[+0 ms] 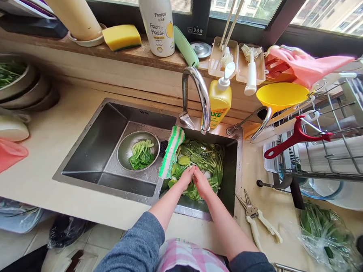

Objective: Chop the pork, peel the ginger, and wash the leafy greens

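Note:
Leafy greens [205, 153] lie in water in the right sink basin [232, 172]. Over them, my left hand [187, 177] and my right hand [201, 181] meet, fingertips close together and curled in. Both are closed on some of the greens, though the fingers hide most of what they grip. A light green leaf shows just beyond my left fingertips. To the left, a round metal bowl [124, 155] holds cut greens [142, 154] in the left sink basin [94, 152]. A green-and-white striped cloth [172, 152] hangs over the divider between the basins.
The faucet [199, 90] arches above the divider, beside a yellow soap bottle [220, 99]. Scissors [255, 215] lie open right of the sink, near bagged greens [326, 234]. A wire dish rack [336, 132] stands at right. Stacked metal bowls [24, 93] are at left.

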The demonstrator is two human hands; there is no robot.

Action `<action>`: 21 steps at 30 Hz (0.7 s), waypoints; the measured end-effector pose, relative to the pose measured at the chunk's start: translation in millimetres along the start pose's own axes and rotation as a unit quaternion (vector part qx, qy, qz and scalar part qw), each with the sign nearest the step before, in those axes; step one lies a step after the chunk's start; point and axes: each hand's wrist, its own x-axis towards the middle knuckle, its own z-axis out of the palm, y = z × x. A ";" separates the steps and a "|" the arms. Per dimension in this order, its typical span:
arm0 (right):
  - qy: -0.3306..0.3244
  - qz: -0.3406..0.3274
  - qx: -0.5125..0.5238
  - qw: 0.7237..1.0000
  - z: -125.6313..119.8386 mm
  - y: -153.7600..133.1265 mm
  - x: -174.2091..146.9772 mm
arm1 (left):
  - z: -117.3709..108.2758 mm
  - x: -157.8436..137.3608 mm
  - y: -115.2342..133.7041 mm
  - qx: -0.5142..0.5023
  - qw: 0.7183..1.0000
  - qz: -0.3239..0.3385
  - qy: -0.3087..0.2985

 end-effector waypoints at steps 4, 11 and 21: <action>0.018 -0.027 -0.113 0.993 -27.7 -16.8 -13.4 | -3.5 -11.4 10.0 0.036 0.999 0.031 0.019; 0.064 -0.012 -0.225 0.972 -68.2 -5.2 -27.9 | 8.7 -35.1 9.8 0.139 0.990 0.001 0.016; 0.113 0.004 -0.247 0.962 -84.7 12.5 -61.0 | -81.8 -72.3 124.0 0.042 0.990 0.133 -0.031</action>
